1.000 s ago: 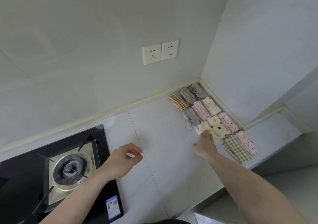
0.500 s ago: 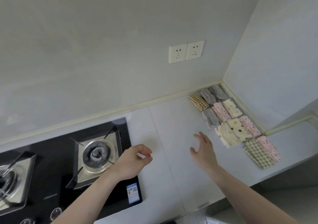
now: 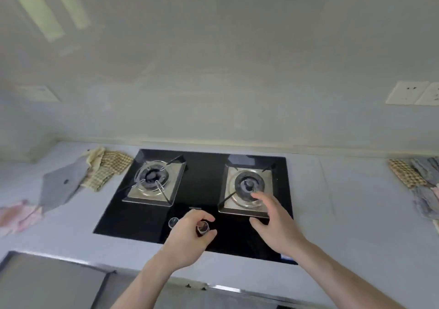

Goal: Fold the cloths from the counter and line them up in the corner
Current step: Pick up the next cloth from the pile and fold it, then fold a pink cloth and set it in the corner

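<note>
Soft, even daylight fills the frame, a bit dim and greenish-grey, nothing blown out. A pale streak of reflected light slants across the wall point(image 3: 47, 11) at upper left. The black glass hob point(image 3: 202, 173) carries faint sheen (no hard glare). Shadows under both hands are weak and diffuse. Motion blur smears everything, worst on the loose cloths point(image 3: 71, 180) at left and the folded cloths point(image 3: 418, 178) at right. Wide-angle bending curves the counter edge point(image 3: 71, 260) and stretches the corners
</note>
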`<state>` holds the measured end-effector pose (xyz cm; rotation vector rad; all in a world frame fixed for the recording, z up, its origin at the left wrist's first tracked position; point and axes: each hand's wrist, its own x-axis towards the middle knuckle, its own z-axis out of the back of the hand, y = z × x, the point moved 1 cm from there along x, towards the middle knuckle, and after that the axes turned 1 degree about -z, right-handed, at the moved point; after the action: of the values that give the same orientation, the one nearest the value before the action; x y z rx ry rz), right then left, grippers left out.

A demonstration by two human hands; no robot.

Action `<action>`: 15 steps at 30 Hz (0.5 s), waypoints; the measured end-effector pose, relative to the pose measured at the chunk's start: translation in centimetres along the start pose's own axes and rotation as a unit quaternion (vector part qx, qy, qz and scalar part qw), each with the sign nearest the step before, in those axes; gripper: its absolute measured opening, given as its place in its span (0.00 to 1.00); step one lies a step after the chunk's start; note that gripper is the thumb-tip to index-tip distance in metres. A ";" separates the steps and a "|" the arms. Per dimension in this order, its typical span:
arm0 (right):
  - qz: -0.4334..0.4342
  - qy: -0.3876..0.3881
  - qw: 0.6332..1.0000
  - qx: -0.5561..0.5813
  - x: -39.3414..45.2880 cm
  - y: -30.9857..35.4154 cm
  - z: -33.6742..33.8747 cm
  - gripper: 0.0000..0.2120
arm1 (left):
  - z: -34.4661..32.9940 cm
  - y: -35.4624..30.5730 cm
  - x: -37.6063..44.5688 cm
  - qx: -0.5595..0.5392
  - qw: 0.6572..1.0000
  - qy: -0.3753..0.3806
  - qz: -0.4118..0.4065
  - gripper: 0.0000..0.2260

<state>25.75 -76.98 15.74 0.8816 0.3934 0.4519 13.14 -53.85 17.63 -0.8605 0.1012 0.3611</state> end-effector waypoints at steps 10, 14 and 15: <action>0.093 0.170 0.981 -0.005 -0.2 15.2 -18.1 0.28 | 11.4 16.5 -14.4 -0.037 0.979 -0.168 0.107 0.10; 0.122 0.234 0.964 -0.025 0.8 18.7 -22.6 0.28 | 14.0 20.2 -17.2 -0.056 0.964 -0.224 0.134 0.11; 0.127 0.247 0.960 -0.028 1.3 19.3 -23.5 0.28 | 14.6 20.9 -17.6 -0.060 0.959 -0.236 0.141 0.11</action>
<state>10.82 -50.46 17.55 0.7614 0.7238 0.9247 -11.50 -35.10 16.05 -0.8593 -0.2471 0.8389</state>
